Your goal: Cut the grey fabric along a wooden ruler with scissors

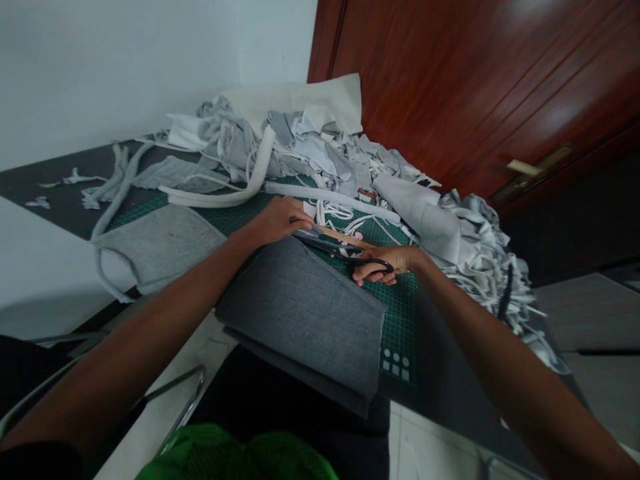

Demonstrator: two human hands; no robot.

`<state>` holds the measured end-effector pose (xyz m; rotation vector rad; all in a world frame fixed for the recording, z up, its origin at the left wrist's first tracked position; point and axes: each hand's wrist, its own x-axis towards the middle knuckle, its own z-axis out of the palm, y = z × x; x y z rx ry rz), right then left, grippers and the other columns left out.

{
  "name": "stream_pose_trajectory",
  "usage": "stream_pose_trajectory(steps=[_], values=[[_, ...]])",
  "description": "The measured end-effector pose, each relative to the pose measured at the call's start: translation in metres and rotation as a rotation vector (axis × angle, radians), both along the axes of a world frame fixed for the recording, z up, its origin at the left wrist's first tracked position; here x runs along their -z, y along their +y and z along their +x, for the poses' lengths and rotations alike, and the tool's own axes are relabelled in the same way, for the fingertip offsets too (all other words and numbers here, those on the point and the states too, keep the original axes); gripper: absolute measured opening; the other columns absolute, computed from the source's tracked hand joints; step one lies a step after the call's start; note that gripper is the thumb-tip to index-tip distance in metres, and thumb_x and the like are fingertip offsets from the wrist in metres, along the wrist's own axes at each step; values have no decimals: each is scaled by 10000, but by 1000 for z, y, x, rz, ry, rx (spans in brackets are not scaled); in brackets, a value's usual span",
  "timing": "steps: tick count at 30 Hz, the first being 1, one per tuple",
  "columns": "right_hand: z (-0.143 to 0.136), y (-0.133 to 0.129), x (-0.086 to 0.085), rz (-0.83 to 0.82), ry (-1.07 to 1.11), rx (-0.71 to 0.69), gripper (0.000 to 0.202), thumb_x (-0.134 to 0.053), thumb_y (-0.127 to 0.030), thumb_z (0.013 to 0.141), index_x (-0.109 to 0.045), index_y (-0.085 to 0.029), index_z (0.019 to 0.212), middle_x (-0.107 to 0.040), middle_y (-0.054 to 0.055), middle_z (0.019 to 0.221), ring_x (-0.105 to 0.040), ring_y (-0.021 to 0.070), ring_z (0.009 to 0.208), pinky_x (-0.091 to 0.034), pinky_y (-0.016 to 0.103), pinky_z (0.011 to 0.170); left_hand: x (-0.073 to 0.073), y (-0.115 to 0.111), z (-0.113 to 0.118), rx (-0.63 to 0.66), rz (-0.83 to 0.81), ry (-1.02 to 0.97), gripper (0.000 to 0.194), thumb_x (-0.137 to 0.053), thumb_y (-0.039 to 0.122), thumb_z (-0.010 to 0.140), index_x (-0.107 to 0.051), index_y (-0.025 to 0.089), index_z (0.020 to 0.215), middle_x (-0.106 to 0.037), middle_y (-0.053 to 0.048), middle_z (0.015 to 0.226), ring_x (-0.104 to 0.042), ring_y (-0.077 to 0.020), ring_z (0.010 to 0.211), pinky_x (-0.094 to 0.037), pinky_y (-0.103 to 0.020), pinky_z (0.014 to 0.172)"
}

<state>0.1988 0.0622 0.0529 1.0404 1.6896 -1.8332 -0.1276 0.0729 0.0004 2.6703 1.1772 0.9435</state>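
starting at the left of the frame, small pale scraps (75,177) lay on the dark table top (33,183), and lower down a light grey cloth (163,240) lay partly on the green cutting mat (400,313), with a white padded strip (257,167) curving above it. near the middle, the left hand (280,220) was at the upper edge of a dark grey cloth (305,313), fingers bent and close together, though i could not tell just what they pinched. that cloth filled the lower middle of the frame, part on the mat, part hanging past the table's near edge. along its top edge ran the black-handled scissors (334,253), blades pointing left toward the left hand; how far they gaped could not be made out. just right of centre, the right hand (377,262) had its fingers wrapped round the handles, with a tan strip (350,239) just beyond. further right, a pale bundled cloth (425,213) and a heap of scraps (483,253) ran down the right of the frame, below a red-brown door (450,87). judging by the heap, plenty of cutting was done; the dark grey cloth, a broad piece, looked to be in mid-work, and how much of it was left to cut did not show
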Motion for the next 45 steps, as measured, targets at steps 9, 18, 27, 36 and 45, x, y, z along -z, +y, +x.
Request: stream_pose_trajectory(steps=[9, 18, 27, 36, 45], values=[[1, 1, 4, 13, 15, -2, 474, -853, -559, 805, -684, -130, 912, -416, -145, 457, -331, 42, 311, -379, 180, 328, -10, -5, -1, 13, -106, -159, 218, -746, 433, 935, -848, 242, 907, -813, -17, 864, -693, -172, 812, -459, -285, 795], [0, -4, -3, 14, 22, 29, 573, -879, -652, 769, -641, -144, 884, -420, -141, 490, -338, 35, 337, -358, 174, 331, -9, -8, -2, -25, -153, -204, 146, -776, 357, 878, -847, 230, 884, -825, -18, 864, -713, -166, 814, -474, -259, 767], [-2, -1, 2, -24, 38, 33, 596, -863, -697, 765, -633, -152, 840, -402, -140, 478, -331, 35, 338, -357, 158, 318, -6, -7, 0, -48, -137, -191, 154, -790, 367, 874, -849, 226, 886, -820, -25, 849, -705, -173, 794, -461, -267, 746], [-12, 0, 1, -43, 70, 2, 587, -847, -688, 793, -643, -142, 863, -402, -140, 504, -326, 32, 352, -374, 157, 328, -9, -8, 1, -20, -139, -179, 143, -781, 347, 880, -849, 221, 879, -833, -28, 888, -722, -179, 815, -457, -273, 766], [-17, 0, -2, -18, 45, -7, 623, -844, -728, 772, -636, -147, 857, -391, -139, 508, -326, 30, 352, -373, 159, 326, -6, -7, 2, -15, -164, -213, 118, -810, 328, 853, -854, 224, 885, -836, -27, 896, -723, -180, 828, -477, -268, 772]])
